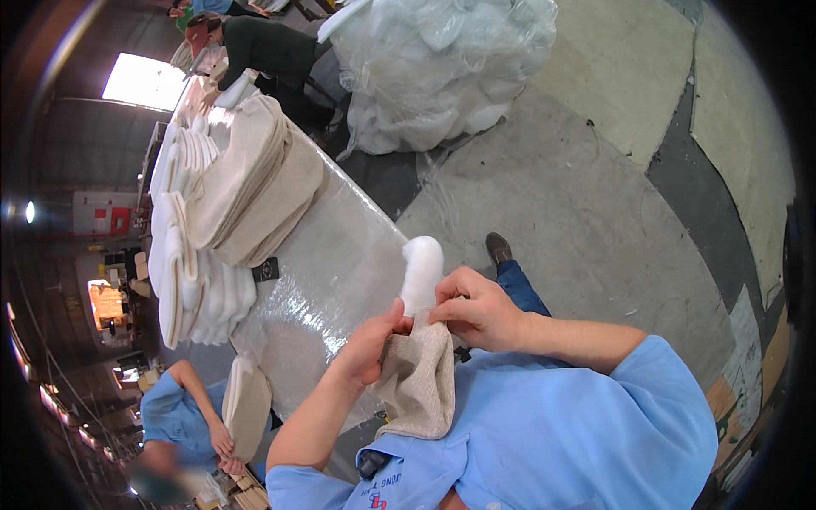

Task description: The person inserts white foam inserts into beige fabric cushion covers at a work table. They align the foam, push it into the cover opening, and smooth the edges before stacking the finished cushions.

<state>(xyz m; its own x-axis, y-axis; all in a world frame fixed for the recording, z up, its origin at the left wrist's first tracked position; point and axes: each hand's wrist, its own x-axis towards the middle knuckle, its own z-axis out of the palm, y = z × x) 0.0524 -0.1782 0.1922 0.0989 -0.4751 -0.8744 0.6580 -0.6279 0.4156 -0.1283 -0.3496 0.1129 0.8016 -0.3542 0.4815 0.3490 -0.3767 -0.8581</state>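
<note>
My left hand [367, 347] pinches the open top edge of a beige fabric cover [419, 382] that hangs against my chest. My right hand [478, 308] grips the same edge on the other side. A white foam pad [422, 270] sticks up out of the cover between the two hands, about half of it hidden inside. Both hands are held over the near end of a long table [336, 263] wrapped in clear plastic film.
Stacks of beige covered pads [255, 183] and white foam pads [183, 255] fill the table's left side. A big clear bag of white foam [438, 64] stands on the concrete floor. One person in blue [183, 416] holds a pad at lower left; another in dark clothes [259, 51] bends over the far end.
</note>
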